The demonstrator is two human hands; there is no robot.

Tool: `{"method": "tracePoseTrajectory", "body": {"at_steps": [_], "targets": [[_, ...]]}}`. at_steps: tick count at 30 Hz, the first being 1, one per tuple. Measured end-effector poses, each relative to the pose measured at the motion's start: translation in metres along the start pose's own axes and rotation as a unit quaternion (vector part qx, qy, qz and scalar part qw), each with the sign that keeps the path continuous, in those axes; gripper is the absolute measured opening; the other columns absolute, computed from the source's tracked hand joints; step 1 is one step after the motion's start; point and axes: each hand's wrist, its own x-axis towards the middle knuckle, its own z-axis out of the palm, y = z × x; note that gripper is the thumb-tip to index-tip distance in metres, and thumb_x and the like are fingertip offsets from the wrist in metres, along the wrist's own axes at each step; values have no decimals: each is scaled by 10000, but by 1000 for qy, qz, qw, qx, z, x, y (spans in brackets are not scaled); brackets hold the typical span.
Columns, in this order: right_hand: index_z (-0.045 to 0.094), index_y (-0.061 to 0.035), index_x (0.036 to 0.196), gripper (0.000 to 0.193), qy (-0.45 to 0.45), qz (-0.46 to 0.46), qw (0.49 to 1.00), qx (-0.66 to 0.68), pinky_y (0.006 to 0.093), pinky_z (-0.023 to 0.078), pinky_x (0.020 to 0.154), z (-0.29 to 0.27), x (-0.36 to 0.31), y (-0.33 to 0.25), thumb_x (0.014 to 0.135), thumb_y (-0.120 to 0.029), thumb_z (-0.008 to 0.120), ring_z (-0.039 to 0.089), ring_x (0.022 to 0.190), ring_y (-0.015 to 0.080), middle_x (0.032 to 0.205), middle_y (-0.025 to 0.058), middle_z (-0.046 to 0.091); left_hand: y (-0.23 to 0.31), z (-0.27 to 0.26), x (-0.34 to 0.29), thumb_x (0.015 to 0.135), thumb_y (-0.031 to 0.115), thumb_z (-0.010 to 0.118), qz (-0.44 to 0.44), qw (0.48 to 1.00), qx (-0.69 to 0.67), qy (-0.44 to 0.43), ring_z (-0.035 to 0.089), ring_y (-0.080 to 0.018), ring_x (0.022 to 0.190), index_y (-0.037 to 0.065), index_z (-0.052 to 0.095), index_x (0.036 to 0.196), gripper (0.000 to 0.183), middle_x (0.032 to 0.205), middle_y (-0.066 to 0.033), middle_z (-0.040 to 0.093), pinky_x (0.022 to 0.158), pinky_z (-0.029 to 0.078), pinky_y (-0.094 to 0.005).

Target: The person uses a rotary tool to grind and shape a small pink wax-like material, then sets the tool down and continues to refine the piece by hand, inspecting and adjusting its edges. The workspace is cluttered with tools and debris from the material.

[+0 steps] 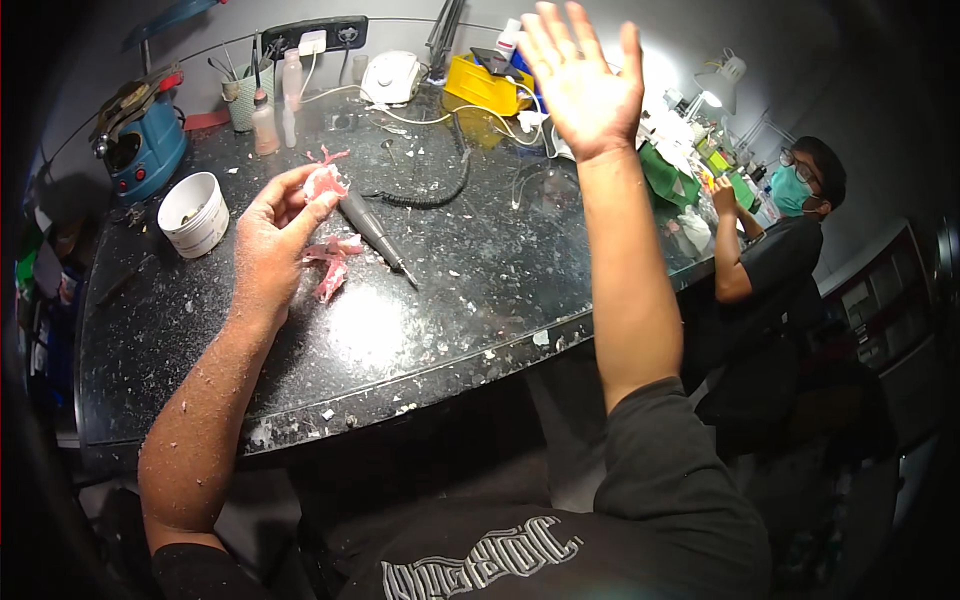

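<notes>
Here, the dusty left hand (272, 235) pinches a jagged pink acrylic piece (325, 182).

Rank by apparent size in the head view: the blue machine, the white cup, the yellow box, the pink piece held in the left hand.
1. Blue machine.
2. White cup and yellow box: look alike, and the box sits farther away, so unranked.
3. Pink piece in the left hand.

A white round tub (194, 213) stands at the far left of the surface (450, 290). Two clear bottles (265, 123) with pale labels stand far left of centre. A yellow box (487, 85) sits at the far middle, with a white bottle (509, 38) behind it.
</notes>
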Motion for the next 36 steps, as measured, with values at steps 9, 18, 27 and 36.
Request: {"method": "tracePoseTrajectory", "body": {"at_steps": [9,18,27,36], "targets": [[367,-163,1458,604,374,-39,923,83,461,268,1148,-153,-81,48,967,-509,419,348,1400,299,1471,126,431,2,-4,-3,903,113,659,-1,1000,8,5,617,-132,1030,-4,617,1212,333,1098,-66,675,984,423,-300],[319,-128,1478,634,416,-55,905,68,444,174,1182,-153,-79,46,968,-487,429,264,1445,284,1510,127,382,3,-2,-6,893,137,684,-22,999,46,-12,620,-125,986,12,649,1180,315,1039,-57,684,950,427,-294],[318,-68,1476,670,423,-35,904,37,430,145,1186,-155,-79,43,968,-496,405,271,1446,267,1500,128,404,-1,0,-3,907,179,674,-21,999,50,2,605,-117,972,8,666,1154,300,1024,-46,677,918,440,-279],[631,-8,1103,298,270,58,901,-336,298,506,784,-115,-63,76,886,-210,661,618,833,150,917,55,652,-6,-18,6,960,235,608,-26,999,-13,42,570,-77,876,33,657,1165,293,999,1,648,869,467,-263]]}}
